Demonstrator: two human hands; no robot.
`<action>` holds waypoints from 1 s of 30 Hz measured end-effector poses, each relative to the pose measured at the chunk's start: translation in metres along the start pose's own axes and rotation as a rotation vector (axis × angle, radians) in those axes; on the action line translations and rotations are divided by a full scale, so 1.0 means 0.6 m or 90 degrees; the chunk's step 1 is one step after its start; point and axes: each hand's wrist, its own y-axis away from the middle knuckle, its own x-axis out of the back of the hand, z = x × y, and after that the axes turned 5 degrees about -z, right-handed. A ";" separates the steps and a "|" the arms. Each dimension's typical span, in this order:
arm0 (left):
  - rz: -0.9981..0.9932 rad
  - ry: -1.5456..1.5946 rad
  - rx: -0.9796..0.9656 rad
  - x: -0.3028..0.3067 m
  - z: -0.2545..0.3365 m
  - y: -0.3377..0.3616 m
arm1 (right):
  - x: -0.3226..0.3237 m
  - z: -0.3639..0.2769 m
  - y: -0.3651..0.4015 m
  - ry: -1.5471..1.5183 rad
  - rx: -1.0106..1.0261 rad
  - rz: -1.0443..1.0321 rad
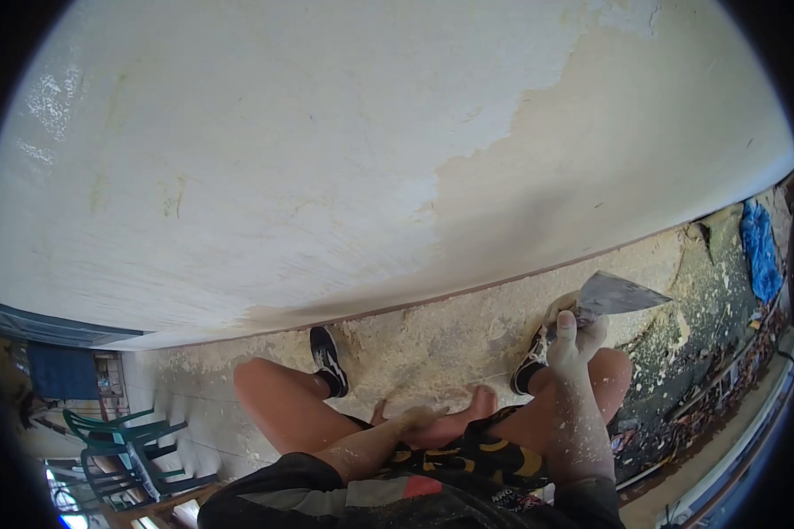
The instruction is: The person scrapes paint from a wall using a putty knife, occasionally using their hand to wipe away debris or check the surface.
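My right hand (578, 339) is closed around a broad metal scraper (625, 295), its thumb up along the handle. The blade is smeared and points right, above the littered floor and apart from the wall. My left hand (422, 417) rests low between my knees, holding no tool that I can see. Its fingers lie loosely stretched to the right, against a reddish, rounded thing (468, 413) whose kind I cannot make out. In front stands a wall (282, 176), whitish at left, with a ragged edge to a beige area (538, 176) at lower right.
Pale flakes cover the floor (432, 331) around my shoes. A dark, speckled sheet (670, 344) lies at right, with a blue plastic bag (759, 251) and debris beside it. Green plastic chairs (119, 445) stand at lower left.
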 end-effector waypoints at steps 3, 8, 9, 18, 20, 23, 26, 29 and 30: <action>0.075 0.020 -0.037 0.018 0.122 0.030 | 0.009 0.024 -0.001 0.034 0.016 -0.017; 0.193 -0.005 -0.089 0.032 0.163 0.073 | 0.004 0.034 0.032 -0.053 0.049 -0.133; 0.166 0.037 -0.086 0.032 0.169 0.089 | -0.006 0.027 0.035 -0.081 -0.009 -0.128; 0.496 0.559 -0.778 0.278 0.353 0.317 | -0.115 -0.036 0.071 -0.227 -0.304 -0.125; 0.464 0.606 -0.861 0.316 0.383 0.330 | -0.143 -0.030 0.067 -0.213 -0.364 -0.158; 0.426 0.662 -0.759 0.342 0.392 0.278 | -0.173 0.066 0.089 -0.043 -0.319 -0.131; 0.435 0.706 -0.685 0.341 0.359 0.210 | -0.191 0.138 0.113 0.095 -0.245 -0.049; 0.564 0.696 -0.730 0.337 0.354 0.164 | -0.199 0.164 0.098 0.073 -0.213 -0.031; 0.561 0.697 -0.718 0.340 0.350 0.154 | -0.199 0.169 0.097 0.070 -0.225 -0.031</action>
